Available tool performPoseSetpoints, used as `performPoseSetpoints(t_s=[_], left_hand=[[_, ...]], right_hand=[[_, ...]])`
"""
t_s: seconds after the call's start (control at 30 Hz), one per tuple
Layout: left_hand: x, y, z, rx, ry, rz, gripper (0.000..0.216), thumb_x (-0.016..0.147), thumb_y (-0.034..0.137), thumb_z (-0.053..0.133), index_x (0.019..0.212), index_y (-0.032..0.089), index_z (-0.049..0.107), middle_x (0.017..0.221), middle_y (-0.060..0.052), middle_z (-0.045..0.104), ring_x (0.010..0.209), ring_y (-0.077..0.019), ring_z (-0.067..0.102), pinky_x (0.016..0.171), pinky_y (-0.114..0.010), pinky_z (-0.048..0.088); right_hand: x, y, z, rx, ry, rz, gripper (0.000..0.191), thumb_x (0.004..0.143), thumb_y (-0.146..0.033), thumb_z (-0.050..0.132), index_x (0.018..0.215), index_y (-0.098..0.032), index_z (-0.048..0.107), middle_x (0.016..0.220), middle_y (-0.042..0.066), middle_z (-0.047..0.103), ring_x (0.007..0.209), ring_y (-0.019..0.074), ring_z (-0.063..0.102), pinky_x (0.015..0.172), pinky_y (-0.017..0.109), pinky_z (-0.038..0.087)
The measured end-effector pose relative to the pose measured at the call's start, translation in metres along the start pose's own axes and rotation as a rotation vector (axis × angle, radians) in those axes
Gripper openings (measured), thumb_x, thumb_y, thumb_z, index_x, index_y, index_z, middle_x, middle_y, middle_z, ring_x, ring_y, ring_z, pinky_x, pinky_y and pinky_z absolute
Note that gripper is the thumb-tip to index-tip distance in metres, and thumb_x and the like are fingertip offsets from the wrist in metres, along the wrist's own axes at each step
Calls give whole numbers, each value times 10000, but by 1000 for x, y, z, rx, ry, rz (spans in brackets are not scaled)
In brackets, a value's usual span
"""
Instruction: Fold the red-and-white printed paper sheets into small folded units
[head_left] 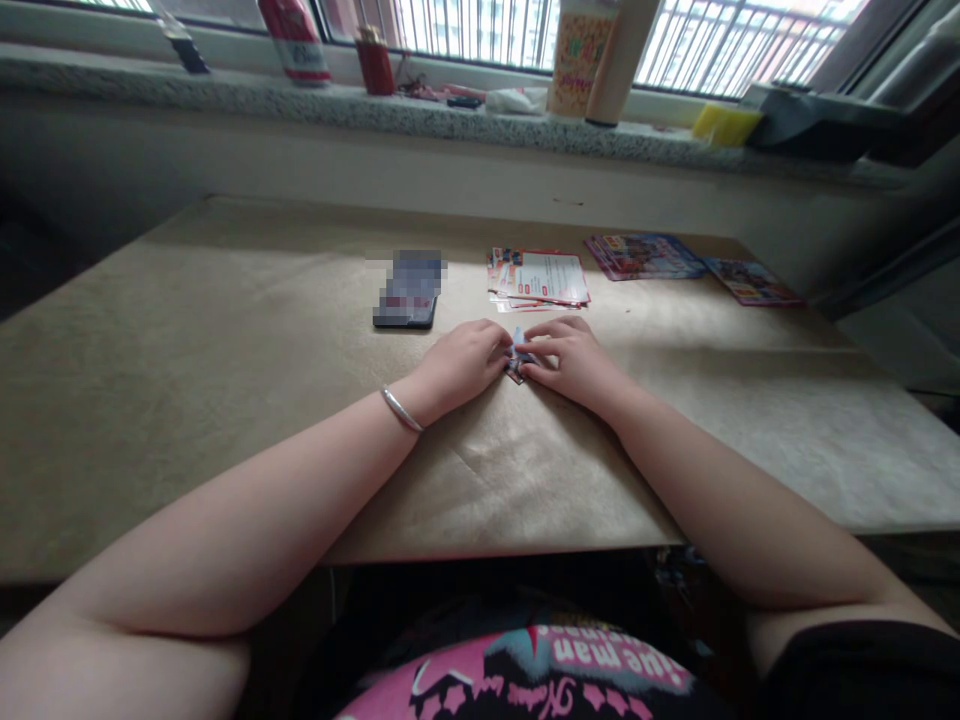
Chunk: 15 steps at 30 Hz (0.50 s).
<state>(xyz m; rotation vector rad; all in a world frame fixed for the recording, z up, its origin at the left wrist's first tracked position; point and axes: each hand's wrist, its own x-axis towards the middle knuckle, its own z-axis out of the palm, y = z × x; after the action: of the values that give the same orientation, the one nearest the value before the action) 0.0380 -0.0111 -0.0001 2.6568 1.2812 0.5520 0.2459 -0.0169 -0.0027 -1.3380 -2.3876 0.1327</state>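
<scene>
Between my hands, low over the table, is a small folded piece of printed paper, pale blue at its top and darker with a pattern below. My left hand, with a silver bangle on the wrist, pinches it from the left with curled fingers. On the other side, my right hand has its fingers and thumb closed on the paper's right edge. Fingers cover much of the piece, so its full shape is hidden. Just beyond the hands lies a loose stack of printed cards.
A phone, partly blurred out, lies left of the cards. Colourful printed packets and another packet rest at the back right of the beige table. Bottles, a cup and a yellow object stand along the stone windowsill.
</scene>
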Motion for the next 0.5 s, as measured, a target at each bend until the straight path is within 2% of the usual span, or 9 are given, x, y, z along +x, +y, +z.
performPoseSetpoints(t_s=[0.1,0.23,0.37,0.5], left_hand=[[-2,3,-5,63,-27,59,256,938,250,490,1002,184,730,1106,-73,703,1046,-190,636,954,-325,500],[-3,0,-6,142,-50,113,283,936,246,482,1035,193,742,1094,-69,717,1042,-193,646,941,-318,508],[-1,-1,-7,176,-64,149,296,930,252,476,1022,196,752,1068,-67,727,1013,-191,659,950,-317,506],[0,5,-15,232,-122,136,310,922,253,469,1006,190,761,1044,-78,731,940,-193,683,868,-300,527]], right_hand=[[0,-1,-2,-28,-54,-55,319,897,-374,608,1183,-297,725,1292,-2,676,1318,285,456,1117,475,363],[1,-6,-2,-92,-100,-62,402,952,-352,489,1292,-228,663,1354,6,636,1311,285,481,1124,457,367],[4,-8,0,-151,-127,-48,439,964,-320,436,1351,-213,613,1414,1,585,1306,293,484,1111,456,378],[7,-7,1,-176,-135,-42,452,962,-296,416,1362,-197,603,1430,3,570,1311,293,481,1113,447,379]])
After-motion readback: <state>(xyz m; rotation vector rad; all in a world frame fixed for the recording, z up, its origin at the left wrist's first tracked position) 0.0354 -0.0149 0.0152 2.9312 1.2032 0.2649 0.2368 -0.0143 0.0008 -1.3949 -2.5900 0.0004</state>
